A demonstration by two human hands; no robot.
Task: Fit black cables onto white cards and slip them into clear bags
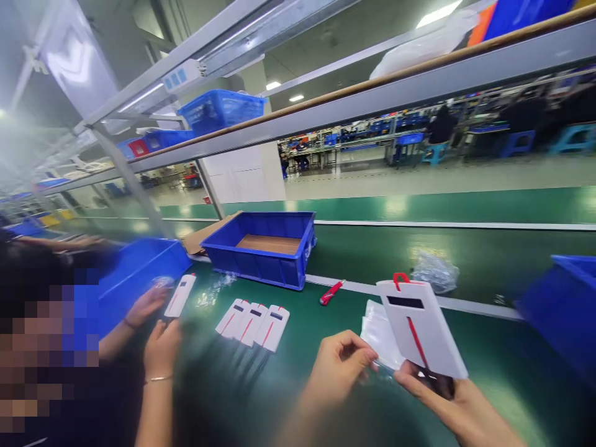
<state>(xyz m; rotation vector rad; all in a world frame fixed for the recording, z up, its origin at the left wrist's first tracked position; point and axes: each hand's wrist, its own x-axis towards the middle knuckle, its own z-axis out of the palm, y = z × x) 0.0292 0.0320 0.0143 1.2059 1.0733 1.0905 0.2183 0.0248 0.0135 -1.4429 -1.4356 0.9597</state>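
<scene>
My right hand [431,386] grips the lower end of a white flat device [421,326] with a red loop on top, a dark window and a red stripe, held upright and tilted. My left hand [342,366] is closed in a pinch just left of it, on the edge of a clear plastic bag [379,335] that lies on the green table [307,366]. Three similar white devices [254,324] lie side by side further left. A red-handled tool [331,293] lies behind them near the white strip.
A co-worker sits at the left; their hands [153,323] are by another white device [180,296] and a blue bin [139,267]. An open blue bin [265,248] stands behind, another blue bin [563,304] at right. A crumpled clear bag [435,271] lies on the belt.
</scene>
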